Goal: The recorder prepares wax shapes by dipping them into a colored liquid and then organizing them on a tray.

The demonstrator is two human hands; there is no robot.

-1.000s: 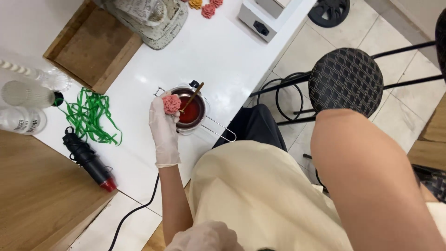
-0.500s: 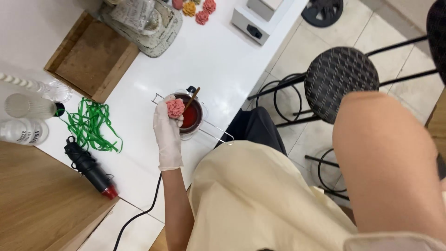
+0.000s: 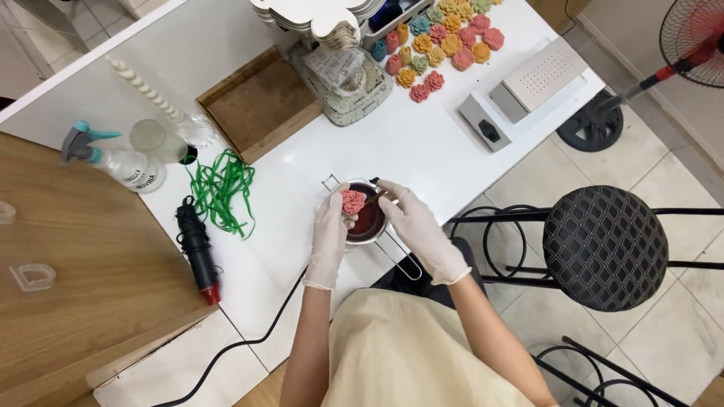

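White table seen from above, a person in a cream apron at its edge. Small metal pot of red liquid sits near them. Gloved left hand is clamped on a pink flower shape just over the pot. Right hand pinches a thin brush w/ fingers together. Best kept above the pot so drips land inside.

On the worktop, the heat gun lies left of the pot; ribbon between them; flower pieces behind it.
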